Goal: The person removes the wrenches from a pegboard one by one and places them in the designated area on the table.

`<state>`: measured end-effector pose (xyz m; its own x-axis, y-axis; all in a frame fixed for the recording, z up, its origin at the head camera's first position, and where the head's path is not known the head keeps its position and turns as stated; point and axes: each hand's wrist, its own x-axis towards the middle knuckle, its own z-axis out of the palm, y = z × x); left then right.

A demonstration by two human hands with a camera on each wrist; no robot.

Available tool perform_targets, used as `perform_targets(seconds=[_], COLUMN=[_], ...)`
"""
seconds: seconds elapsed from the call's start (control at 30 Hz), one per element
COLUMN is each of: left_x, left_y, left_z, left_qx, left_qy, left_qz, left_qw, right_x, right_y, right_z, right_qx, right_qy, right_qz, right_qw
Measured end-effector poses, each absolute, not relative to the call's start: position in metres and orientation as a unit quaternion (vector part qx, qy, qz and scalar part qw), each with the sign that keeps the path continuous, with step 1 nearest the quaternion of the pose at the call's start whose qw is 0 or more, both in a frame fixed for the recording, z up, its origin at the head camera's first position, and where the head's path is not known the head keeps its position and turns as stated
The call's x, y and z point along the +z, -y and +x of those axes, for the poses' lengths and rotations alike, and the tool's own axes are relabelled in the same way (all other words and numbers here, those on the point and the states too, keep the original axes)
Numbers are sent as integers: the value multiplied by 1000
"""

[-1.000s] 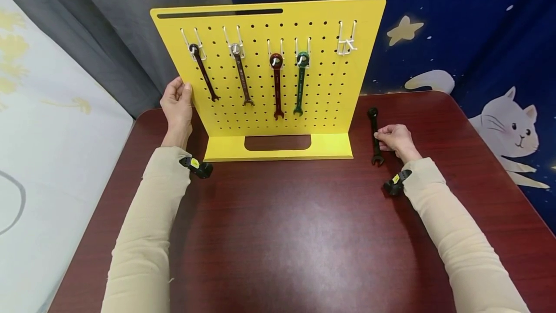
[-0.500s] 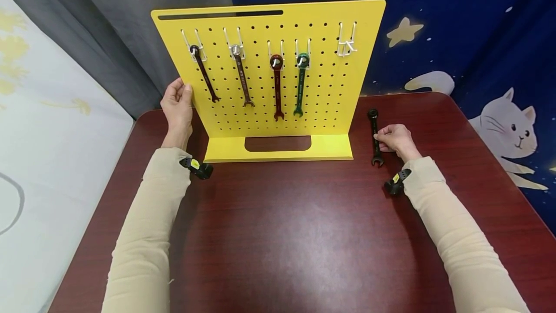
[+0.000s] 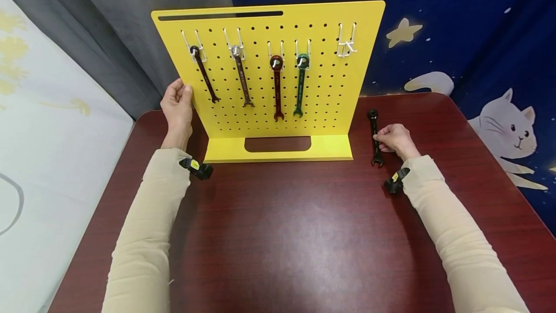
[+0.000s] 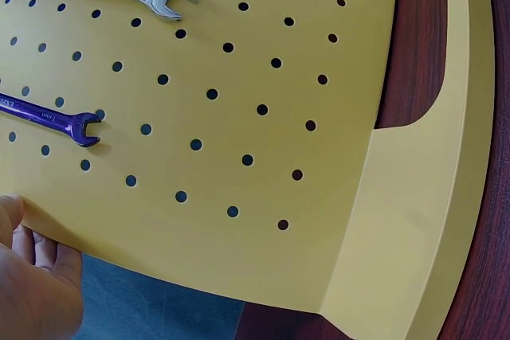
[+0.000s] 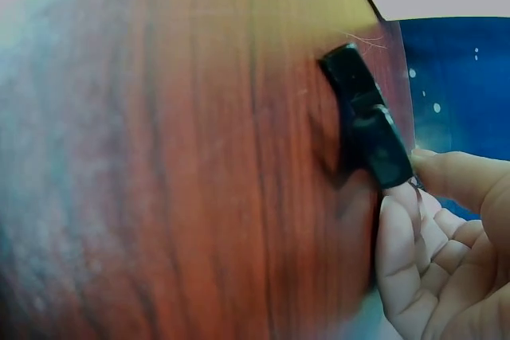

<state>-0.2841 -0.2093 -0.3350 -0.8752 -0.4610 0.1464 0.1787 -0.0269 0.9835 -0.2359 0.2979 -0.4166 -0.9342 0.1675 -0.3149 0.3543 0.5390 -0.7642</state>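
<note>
Black wrench (image 3: 375,136) flat on the dark red table, ring end pointing away, right beside the upright yellow pegboard (image 3: 330,91).

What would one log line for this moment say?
left hand: holds yellow pegboard edge | right hand: pinches black wrench on table | hanging wrenches: four

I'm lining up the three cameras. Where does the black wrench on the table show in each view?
Head: black wrench lies right of the yellow pegboard, right hand pinching its shaft.
Left wrist: not in view; only the pegboard and the left hand.
Right wrist: upper right, at the fingertips.
Shared landmark: the red-brown table.
</note>
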Motion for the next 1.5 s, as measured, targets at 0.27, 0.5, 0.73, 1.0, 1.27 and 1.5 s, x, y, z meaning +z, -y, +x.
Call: perform_targets(seconds=[0.27, 0.5, 0.73, 1.0, 1.27, 1.5], left_x=[-335, -336, -336, -336, -335, -333], left_y=[209, 210, 208, 209, 209, 208], left_z=[-284, -285, -285, -285, -283, -283], left_qx=[-706, -715, -719, -719, -714, -714], left_qy=[662, 652, 646, 645, 653, 653], left_qz=[106, 97, 100, 98, 98, 105], left_qw=[230, 234, 236, 238, 234, 231], right_x=[-415, -413, -417, -419, -417, -417], right_y=[-296, -293, -293, -292, -291, -290], right_z=[-237, -236, -235, -235, -234, -231], right_qx=[-420, -403, -399, -402, -384, -377], right_qy=[-890, -898, -899, -899, -909, -914], right_qz=[145, 149, 157, 161, 154, 144], right_qw=[103, 95, 91, 69, 57, 48])
